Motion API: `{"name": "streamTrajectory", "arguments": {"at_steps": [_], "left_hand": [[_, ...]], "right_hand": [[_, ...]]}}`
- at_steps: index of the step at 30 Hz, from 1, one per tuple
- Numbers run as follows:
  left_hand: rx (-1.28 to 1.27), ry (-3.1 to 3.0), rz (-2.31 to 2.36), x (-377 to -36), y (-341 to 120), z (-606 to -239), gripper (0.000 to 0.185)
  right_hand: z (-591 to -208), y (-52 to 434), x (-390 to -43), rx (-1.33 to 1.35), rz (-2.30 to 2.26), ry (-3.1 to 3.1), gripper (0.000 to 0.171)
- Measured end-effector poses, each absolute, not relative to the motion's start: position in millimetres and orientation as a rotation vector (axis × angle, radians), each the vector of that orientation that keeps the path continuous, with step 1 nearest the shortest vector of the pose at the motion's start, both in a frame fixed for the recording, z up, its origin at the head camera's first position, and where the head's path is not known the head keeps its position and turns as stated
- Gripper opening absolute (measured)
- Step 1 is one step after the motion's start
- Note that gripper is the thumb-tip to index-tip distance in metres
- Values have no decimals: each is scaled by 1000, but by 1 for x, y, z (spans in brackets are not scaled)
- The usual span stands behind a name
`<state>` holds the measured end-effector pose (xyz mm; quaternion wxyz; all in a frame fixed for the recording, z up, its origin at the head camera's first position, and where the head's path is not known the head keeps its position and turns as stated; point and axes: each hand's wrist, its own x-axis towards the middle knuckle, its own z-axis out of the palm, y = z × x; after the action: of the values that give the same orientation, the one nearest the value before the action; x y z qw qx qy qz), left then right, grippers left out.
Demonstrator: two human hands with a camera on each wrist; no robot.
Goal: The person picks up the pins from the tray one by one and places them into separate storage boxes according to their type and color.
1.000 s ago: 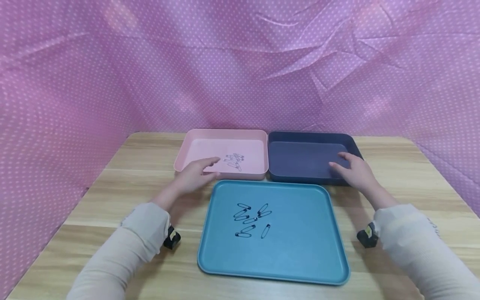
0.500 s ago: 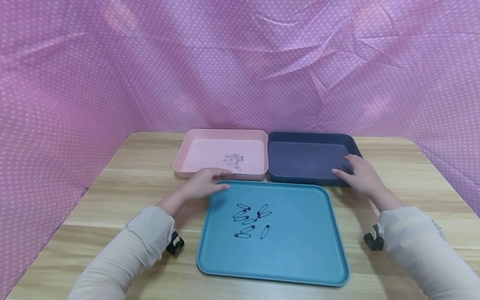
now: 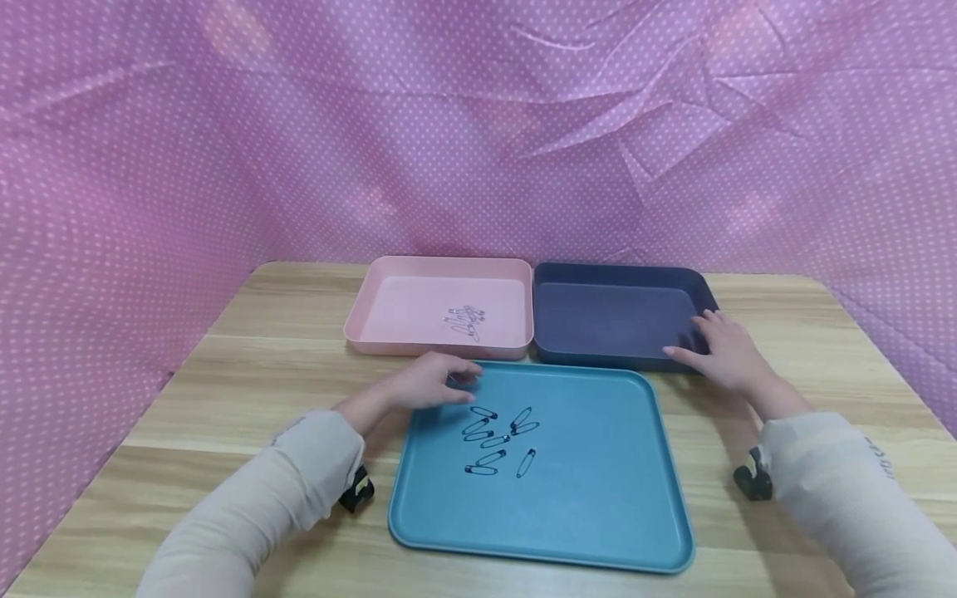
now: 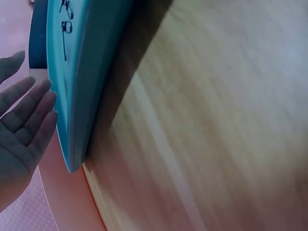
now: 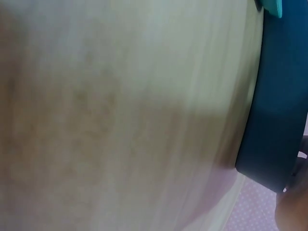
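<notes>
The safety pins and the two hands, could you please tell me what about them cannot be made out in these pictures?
- Pale pins in the pink tray: head view, too small to count.
- Left hand fingertips: head view, hidden under the hand; touch on the teal tray unclear.
- Right hand: right wrist view, cut off by the edge and blurred.
- Dark pins: left wrist view, mostly cut off.

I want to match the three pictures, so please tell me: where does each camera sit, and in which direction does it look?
Head: sits above the table, looks forward and down at the teal tray, pink tray and navy tray; both sleeves, left hand and right hand show.
Left wrist: looks along the open palm at the teal tray's edge and the wood.
Right wrist: looks at blurred wood and the navy tray's corner; only a fingertip shows.
Shared: the teal tray with pins appears in the head and left wrist views.
</notes>
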<state>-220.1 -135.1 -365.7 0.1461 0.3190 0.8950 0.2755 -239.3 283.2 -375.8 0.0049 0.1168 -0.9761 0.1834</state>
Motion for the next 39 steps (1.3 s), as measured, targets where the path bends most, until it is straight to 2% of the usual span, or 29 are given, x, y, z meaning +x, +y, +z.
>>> {"name": "streamTrajectory", "arguments": {"at_steps": [11,26,39], "left_hand": [[953,2520,724,-220,-127,-370,39],[979,2513,662,-222,-123,-370,26],[976,2553,599,-220,-120,-373,6]], "right_hand": [[-373,287,-241,316,644,-3167,89],[-377,288,-246,291,657,-3201,101],[-379,290,-247,326,668,-3170,103]]}}
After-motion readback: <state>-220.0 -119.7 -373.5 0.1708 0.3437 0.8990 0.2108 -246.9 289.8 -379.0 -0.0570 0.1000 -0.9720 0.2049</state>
